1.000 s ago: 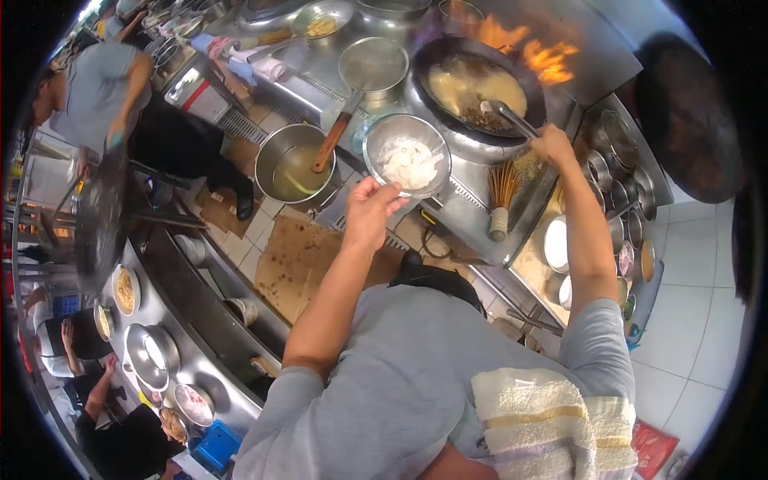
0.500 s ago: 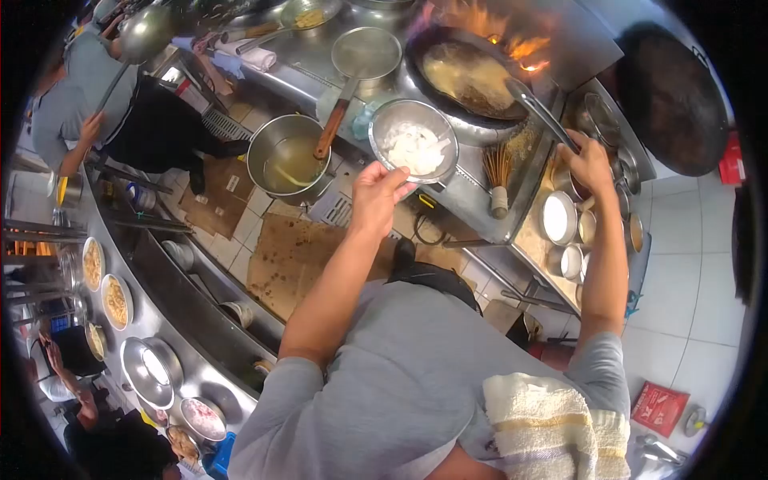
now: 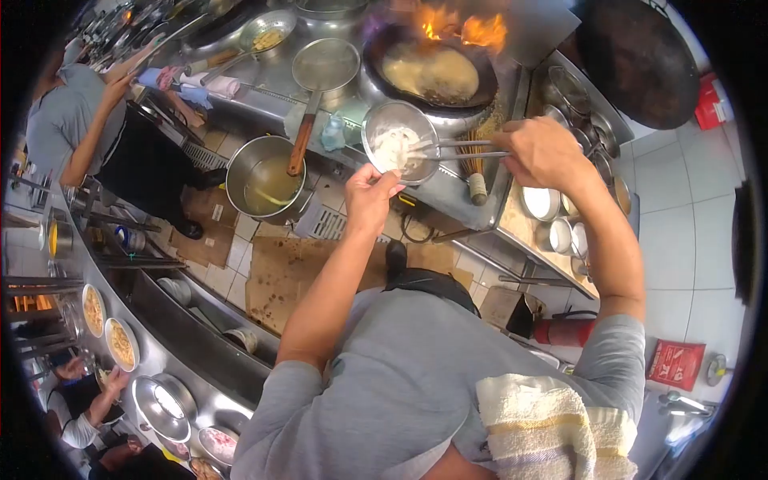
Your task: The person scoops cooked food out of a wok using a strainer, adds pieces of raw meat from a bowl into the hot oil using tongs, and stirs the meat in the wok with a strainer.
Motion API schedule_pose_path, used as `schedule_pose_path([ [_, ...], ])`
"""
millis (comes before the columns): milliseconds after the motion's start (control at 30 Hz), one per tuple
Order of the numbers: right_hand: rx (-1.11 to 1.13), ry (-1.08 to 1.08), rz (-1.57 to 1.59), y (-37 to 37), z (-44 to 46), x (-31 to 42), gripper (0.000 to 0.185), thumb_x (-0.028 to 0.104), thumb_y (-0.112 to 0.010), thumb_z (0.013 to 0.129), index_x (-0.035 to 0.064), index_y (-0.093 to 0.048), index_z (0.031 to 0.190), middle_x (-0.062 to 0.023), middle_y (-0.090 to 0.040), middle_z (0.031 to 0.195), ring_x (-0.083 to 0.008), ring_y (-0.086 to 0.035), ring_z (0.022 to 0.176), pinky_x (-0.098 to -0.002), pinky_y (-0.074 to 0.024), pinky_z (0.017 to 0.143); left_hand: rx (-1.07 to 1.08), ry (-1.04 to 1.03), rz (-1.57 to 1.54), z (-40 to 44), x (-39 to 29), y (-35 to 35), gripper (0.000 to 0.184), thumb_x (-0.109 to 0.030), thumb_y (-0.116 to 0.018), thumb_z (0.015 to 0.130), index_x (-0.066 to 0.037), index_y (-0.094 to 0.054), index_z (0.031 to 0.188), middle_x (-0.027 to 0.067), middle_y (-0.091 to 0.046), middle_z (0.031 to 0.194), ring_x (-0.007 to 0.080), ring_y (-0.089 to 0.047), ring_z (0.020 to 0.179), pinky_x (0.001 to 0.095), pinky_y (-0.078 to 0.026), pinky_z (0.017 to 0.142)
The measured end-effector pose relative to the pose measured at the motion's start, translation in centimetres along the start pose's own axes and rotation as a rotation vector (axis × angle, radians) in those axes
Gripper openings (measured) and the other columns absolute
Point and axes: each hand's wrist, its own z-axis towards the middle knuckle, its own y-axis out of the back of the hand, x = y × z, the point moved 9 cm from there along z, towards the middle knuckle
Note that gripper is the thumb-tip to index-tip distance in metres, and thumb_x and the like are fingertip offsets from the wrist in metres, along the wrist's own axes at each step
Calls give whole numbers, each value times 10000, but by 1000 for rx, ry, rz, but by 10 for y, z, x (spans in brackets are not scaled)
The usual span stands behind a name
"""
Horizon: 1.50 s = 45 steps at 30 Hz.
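Note:
My left hand [image 3: 370, 202] pinches the near rim of a small metal bowl [image 3: 428, 126], tilted toward me. White pieces of food [image 3: 392, 144] lie in the bowl. My right hand [image 3: 546, 154] grips long metal tongs [image 3: 472, 150], whose tips reach in among the white pieces. Just beyond the bowl, a dark wok [image 3: 485, 98] holds bubbling yellowish oil [image 3: 432, 74]. Flames [image 3: 480, 32] rise behind the wok. A bamboo brush [image 3: 478, 186] lies on the counter below the tongs.
Left of the bowl rests a strainer [image 3: 326, 64] with a wooden-handled ladle over a pot [image 3: 264, 178] of liquid. Seasoning containers [image 3: 542, 203] stand at right. A co-worker [image 3: 80, 132] stands at left. Behind me, a steel counter carries plates of food [image 3: 122, 346].
My right hand has brought the tongs left from the wok into the bowl. My left hand still holds the bowl. At lower left, another person's hand has reached to a plate.

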Motion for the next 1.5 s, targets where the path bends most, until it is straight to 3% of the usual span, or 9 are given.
schedule_pose_path([
  [100, -143, -111, 104, 26, -16, -31, 372, 124, -677, 755, 64, -696, 1122, -166, -656, 844, -383, -642, 814, -480, -508, 736, -45, 4, -35, 12, 7, 3, 146, -14, -684, 874, -27, -582, 771, 62, -652, 873, 120, -624, 782, 312, -585, 722],
  [300, -283, -200, 130, 21, -25, -117, 373, 140, -684, 769, 54, -697, 1132, -188, -671, 890, -399, -637, 864, -477, -507, 778, -93, 42, -99, 43, 16, -22, 142, 4, -678, 880, -26, -579, 783, 76, -654, 889, 141, -636, 790, 337, -596, 750],
  [533, -270, -343, 269, -64, 31, -200, 369, 208, -690, 775, 49, -713, 1107, -224, -696, 972, -406, -652, 915, -475, -509, 836, -164, 35, -104, 75, 32, -35, 139, 5, -668, 892, -25, -575, 793, 85, -655, 891, 166, -652, 809, 358, -600, 767],
  [700, -15, -357, 475, -191, 113, -216, 373, 264, -694, 772, 36, -732, 1065, -262, -693, 958, -400, -685, 910, -460, -537, 830, -181, 18, -128, 66, 24, -27, 134, 2, -666, 892, -29, -579, 796, 77, -652, 884, 166, -650, 818, 359, -599, 777],
  [867, -144, -583, 598, -229, 119, -226, 398, 297, -694, 780, 52, -726, 1091, -271, -688, 981, -408, -681, 929, -461, -534, 840, -209, 27, -128, 46, 8, -10, 132, -7, -675, 889, -40, -584, 799, 63, -653, 883, 154, -641, 814, 343, -593, 785],
  [1000, -238, -590, 532, -153, 71, -209, 435, 294, -696, 771, 31, -704, 1117, -260, -690, 1013, -418, -662, 989, -471, -514, 885, -176, -7, -116, 39, -4, 0, 126, -16, -686, 884, -44, -591, 807, 49, -651, 878, 145, -636, 811, 333, -588, 791],
  [1200, -354, -211, 285, 0, 20, -98, 393, 211, -693, 796, 25, -689, 1142, -208, -697, 1002, -397, -665, 916, -464, -523, 828, -87, 10, -70, 41, -6, -3, 104, -11, -680, 881, -32, -593, 831, 74, -660, 911, 151, -645, 816, 333, -589, 777],
  [1300, -133, -40, 55, 11, 25, -42, 388, 181, -688, 782, 54, -689, 1148, -175, -681, 926, -378, -662, 843, -469, -519, 753, -60, -13, -50, 40, -2, -4, 193, -29, -707, 864, -40, -552, 750, 36, -614, 831, 117, -605, 760, 316, -585, 734],
  [1500, -201, -51, -7, 5, 26, -44, 392, 142, -678, 766, 80, -688, 1154, -162, -668, 872, -375, -652, 821, -471, -514, 726, -56, 0, -31, 45, 9, -2, 227, -26, -711, 858, -39, -536, 715, 31, -598, 804, 117, -592, 732, 302, -582, 702],
])
